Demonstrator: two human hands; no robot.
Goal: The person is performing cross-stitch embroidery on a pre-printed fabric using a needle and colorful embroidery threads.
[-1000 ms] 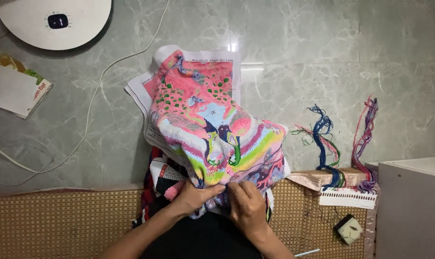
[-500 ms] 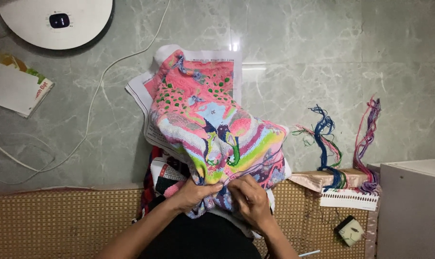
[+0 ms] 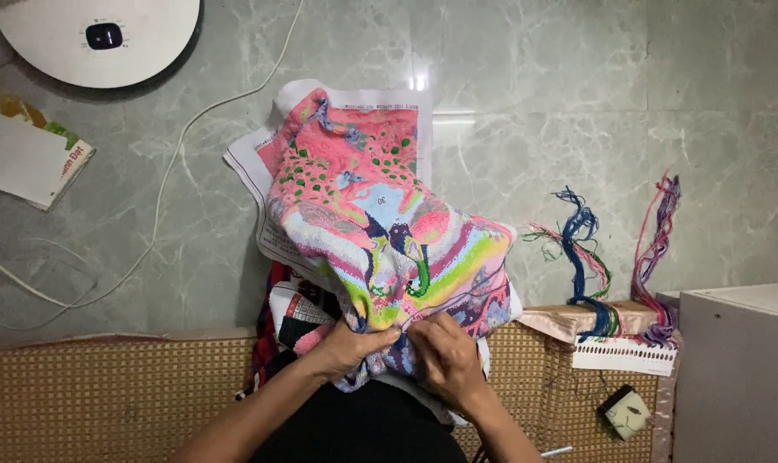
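A large cross-stitch cloth in pink, green, blue and yellow lies bunched over my lap and out onto the marble floor. My left hand grips its near edge from the left. My right hand pinches the same edge just to the right, fingers closed on the fabric; a needle, if any, is too small to see. The two hands nearly touch. The cloth's white border shows along the far left side.
Bundles of coloured thread hang over a thread holder at right, beside a white box. A round white appliance with a cord and a paper packet lie at upper left. Woven mat underneath.
My right hand has shifted slightly along the cloth's near edge, and the view has tilted a little; the cloth stays bunched in the same place.
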